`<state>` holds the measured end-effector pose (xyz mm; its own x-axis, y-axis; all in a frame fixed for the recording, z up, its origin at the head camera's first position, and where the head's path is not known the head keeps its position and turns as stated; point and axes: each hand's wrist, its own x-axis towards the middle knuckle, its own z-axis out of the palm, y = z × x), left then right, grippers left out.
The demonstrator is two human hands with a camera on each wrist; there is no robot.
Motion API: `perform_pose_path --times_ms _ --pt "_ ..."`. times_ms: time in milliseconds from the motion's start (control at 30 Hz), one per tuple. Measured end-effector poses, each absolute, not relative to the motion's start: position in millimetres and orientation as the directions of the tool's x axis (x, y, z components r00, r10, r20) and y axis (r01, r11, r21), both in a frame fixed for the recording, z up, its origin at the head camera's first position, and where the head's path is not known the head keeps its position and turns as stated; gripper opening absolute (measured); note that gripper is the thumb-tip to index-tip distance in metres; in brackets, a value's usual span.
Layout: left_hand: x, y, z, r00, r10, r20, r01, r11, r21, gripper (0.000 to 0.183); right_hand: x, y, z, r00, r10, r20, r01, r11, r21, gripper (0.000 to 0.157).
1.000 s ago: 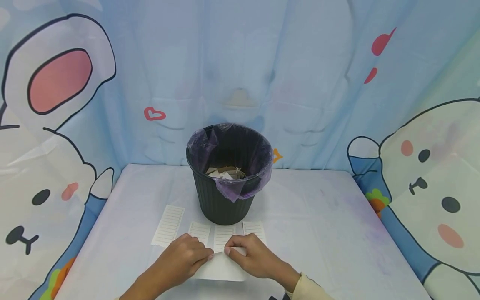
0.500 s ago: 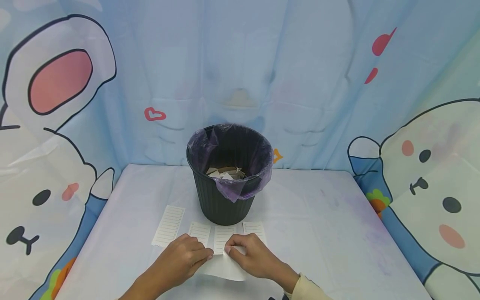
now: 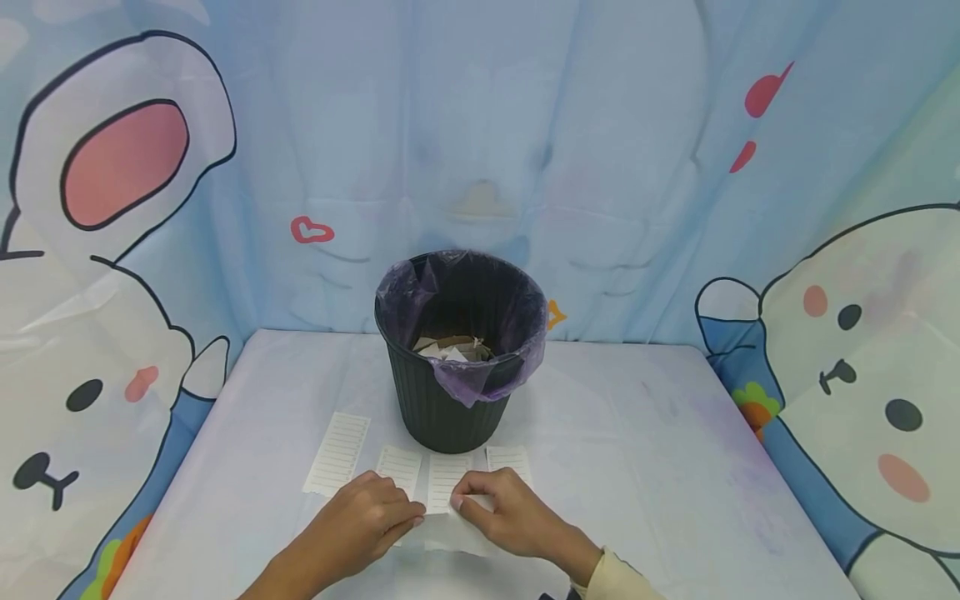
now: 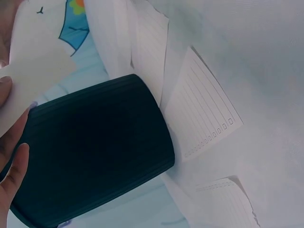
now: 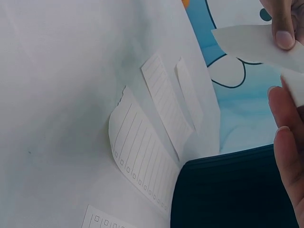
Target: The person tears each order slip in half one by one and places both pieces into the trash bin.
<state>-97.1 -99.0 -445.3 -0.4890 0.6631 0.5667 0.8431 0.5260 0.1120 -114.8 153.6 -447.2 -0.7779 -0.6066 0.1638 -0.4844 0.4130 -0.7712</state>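
A white sheet of paper (image 3: 448, 533) is held between my two hands at the table's near side. My left hand (image 3: 371, 521) pinches its left part, and my right hand (image 3: 510, 517) pinches the right part, fingertips close together at its upper edge. In the left wrist view the thumb lies on the paper (image 4: 38, 83), with fingers (image 4: 18, 166) below. From the right wrist, the paper (image 5: 247, 42) shows a curved edge under the thumb, and another white part shows beneath. Lined slips (image 3: 337, 454) with checkboxes lie just beyond the hands.
Behind the slips stands a black bin (image 3: 450, 408) with a purple plastic liner (image 3: 480, 379). Scraps of paper and cardboard (image 3: 453, 346) lie inside it. A white cloth covers the table (image 3: 622, 467), and a blue cartoon curtain (image 3: 480, 125) hangs behind.
Both hands keep almost the same place. The sheet's lower edge has bent and lifted, so less of its face shows between them.
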Motion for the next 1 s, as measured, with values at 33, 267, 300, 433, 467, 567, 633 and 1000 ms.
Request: perform_pose_path --times_ms 33,267,300,433,467,567,633,1000 --pt "-97 -99 -445 -0.483 0.666 0.568 0.846 0.523 0.107 0.01 -115 154 -447 -0.778 -0.606 0.164 -0.485 0.414 -0.771 0.012" --pt "-98 -100 -447 -0.449 0.668 0.593 0.859 0.504 0.083 0.011 -115 154 -449 -0.78 -0.601 0.172 -0.501 0.436 -0.748 0.012" --pt "-98 -100 -447 -0.446 0.668 0.596 0.861 0.503 0.08 0.011 -116 154 -449 -0.781 -0.599 0.175 -0.503 0.438 -0.745 0.012" --pt "-98 -100 -447 -0.432 0.668 0.606 0.864 0.499 0.067 0.013 -117 155 -451 -0.787 -0.589 0.184 -0.503 0.44 -0.744 0.014" --pt "-98 -100 -447 -0.43 0.669 0.607 0.865 0.499 0.062 0.013 -118 155 -451 -0.788 -0.588 0.184 -0.5 0.437 -0.748 0.014" --pt "-98 -101 -446 -0.421 0.67 0.611 0.865 0.5 0.047 0.015 -118 156 -453 -0.795 -0.579 0.18 -0.486 0.43 -0.761 0.015" --pt "-97 -101 -445 -0.417 0.67 0.614 0.865 0.501 0.042 0.016 -118 155 -454 -0.801 -0.572 0.178 -0.477 0.428 -0.768 0.015" --pt "-97 -102 -435 -0.392 0.665 0.636 0.874 0.485 0.032 0.019 -119 158 -453 -0.808 -0.543 0.23 -0.491 0.404 -0.772 0.012"
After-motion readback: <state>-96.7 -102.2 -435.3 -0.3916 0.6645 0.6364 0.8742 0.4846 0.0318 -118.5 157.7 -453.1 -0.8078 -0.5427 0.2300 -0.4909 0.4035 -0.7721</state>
